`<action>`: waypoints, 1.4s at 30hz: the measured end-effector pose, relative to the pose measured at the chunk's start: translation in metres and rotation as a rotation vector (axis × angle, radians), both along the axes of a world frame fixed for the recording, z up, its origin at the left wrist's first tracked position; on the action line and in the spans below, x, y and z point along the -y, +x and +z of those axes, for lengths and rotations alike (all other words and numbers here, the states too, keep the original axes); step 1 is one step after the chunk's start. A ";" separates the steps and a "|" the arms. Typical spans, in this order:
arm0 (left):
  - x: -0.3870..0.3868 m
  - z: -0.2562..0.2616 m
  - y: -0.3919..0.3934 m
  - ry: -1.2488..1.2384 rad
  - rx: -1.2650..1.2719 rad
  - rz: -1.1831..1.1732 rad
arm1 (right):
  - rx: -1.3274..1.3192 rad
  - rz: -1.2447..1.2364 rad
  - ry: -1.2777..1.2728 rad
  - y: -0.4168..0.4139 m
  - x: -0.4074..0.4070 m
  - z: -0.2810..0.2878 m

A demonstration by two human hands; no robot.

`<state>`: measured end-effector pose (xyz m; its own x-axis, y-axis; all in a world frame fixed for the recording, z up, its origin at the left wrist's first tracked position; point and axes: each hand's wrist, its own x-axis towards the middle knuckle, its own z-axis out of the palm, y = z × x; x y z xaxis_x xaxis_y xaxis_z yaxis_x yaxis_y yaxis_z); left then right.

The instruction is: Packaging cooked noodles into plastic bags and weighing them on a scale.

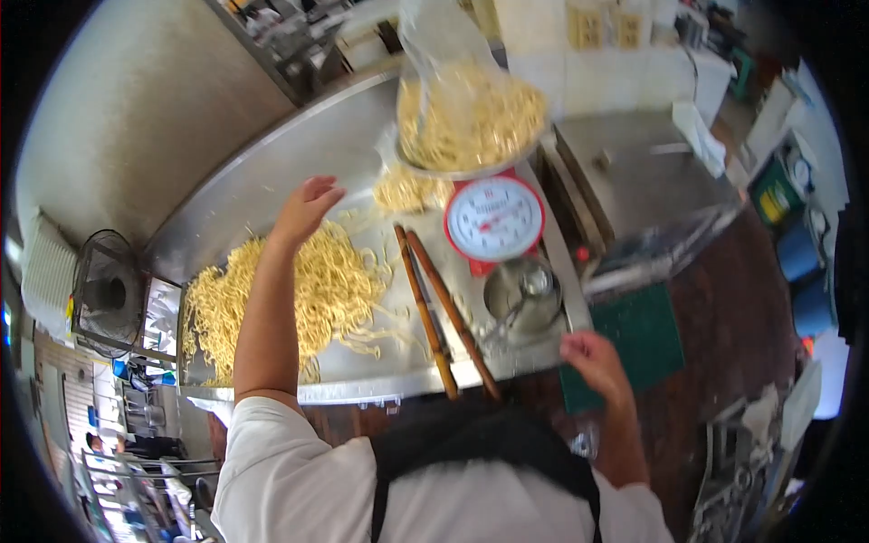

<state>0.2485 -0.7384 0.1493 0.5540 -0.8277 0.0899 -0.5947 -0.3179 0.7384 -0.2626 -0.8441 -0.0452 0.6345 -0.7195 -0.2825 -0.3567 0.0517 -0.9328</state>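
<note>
My left hand (312, 207) hovers over the far edge of a big heap of yellow noodles (333, 285), thumb and fingers slightly apart and nothing visible in them. At the front right corner of the steel table (400, 387), my right hand (597, 363) is half curled and blurred; whether it touches the rim is unclear. A red dial scale (494, 218) carries a round metal pan (468, 170) with noodles (475, 125) inside a clear plastic bag (441, 34). A smaller noodle pile (407, 190) lies left of the scale.
Two long wooden sticks (421, 292) lie across the table, their ends past its front edge. A metal bowl (523, 298) with a ladle (535, 282) stands before the scale. A fan (107, 293) is at left, a steel counter (638, 163) at right, a green mat (645, 332) on the floor.
</note>
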 end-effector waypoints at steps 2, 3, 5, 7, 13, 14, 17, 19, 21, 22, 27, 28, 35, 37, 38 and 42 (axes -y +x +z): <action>-0.036 -0.042 0.012 0.021 -0.048 0.116 | 0.014 0.048 -0.043 0.005 0.001 0.001; -0.052 -0.062 0.010 0.043 -0.086 0.148 | 0.012 0.041 -0.026 0.010 0.001 0.004; -0.084 -0.102 0.007 0.100 -0.138 0.153 | -0.006 0.024 -0.001 0.019 -0.002 0.015; -0.119 -0.140 0.010 0.164 -0.157 0.160 | 0.035 0.074 0.039 0.031 -0.007 0.023; -0.177 -0.182 -0.014 0.273 -0.050 0.203 | 0.064 0.182 0.051 0.061 -0.028 0.027; -0.186 -0.184 -0.015 0.289 -0.055 0.218 | 0.059 0.186 0.051 0.064 -0.033 0.026; -0.206 -0.186 -0.009 0.311 -0.055 0.262 | 0.074 0.263 0.061 0.078 -0.038 0.023; -0.215 -0.186 -0.008 0.280 -0.070 0.269 | 0.062 0.275 0.061 0.086 -0.033 0.026; -0.221 -0.184 -0.007 0.288 -0.055 0.292 | 0.075 0.287 0.057 0.094 -0.028 0.035; -0.223 -0.184 -0.009 0.263 -0.049 0.292 | 0.088 0.291 0.053 0.098 -0.023 0.041; -0.212 -0.167 -0.017 -0.020 -0.306 0.265 | 0.252 0.380 -0.180 0.125 0.036 0.136; -0.188 -0.140 -0.024 -0.057 -0.246 0.239 | 0.341 0.303 -0.259 0.137 0.045 0.169; 0.026 0.067 -0.093 -0.596 0.071 -0.207 | 0.715 -0.016 -0.823 0.225 0.085 0.374; 0.094 0.108 -0.122 -0.710 0.112 -0.227 | 0.772 0.059 -0.673 0.248 0.123 0.395; 0.128 0.119 -0.122 -0.763 0.222 -0.141 | 0.779 0.042 -0.615 0.262 0.120 0.402; 0.186 0.123 0.012 -0.821 0.926 -0.140 | 0.914 0.374 -0.468 0.337 0.040 0.419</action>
<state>0.2605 -0.9241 0.2727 -0.0818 -0.3885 0.9178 -0.9888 0.1468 -0.0260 0.0741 -0.8839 0.3740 0.6662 -0.3510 0.6581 0.5617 -0.3444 -0.7523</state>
